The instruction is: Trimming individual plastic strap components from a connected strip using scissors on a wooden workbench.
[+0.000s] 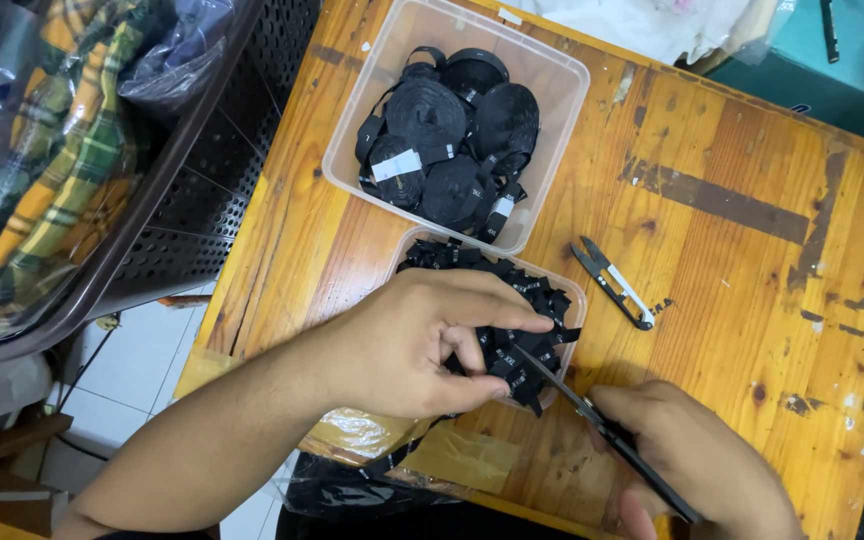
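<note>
My left hand (417,345) pinches a strip of black label ribbon (517,368) over a small clear tub (574,300) filled with cut black ribbon pieces. My right hand (697,460) grips black scissors (607,435), whose blades point up-left and reach the ribbon just beside my left thumb. A larger clear plastic box (552,110) behind the tub holds several rolls of black ribbon (452,130), some with white tags.
Small thread snips (612,282) lie on the wooden table (742,250) to the right of the tub. A dark perforated basket (202,180) with plaid cloth in plastic stands at the left. A clear plastic bag (372,470) lies at the table's near edge.
</note>
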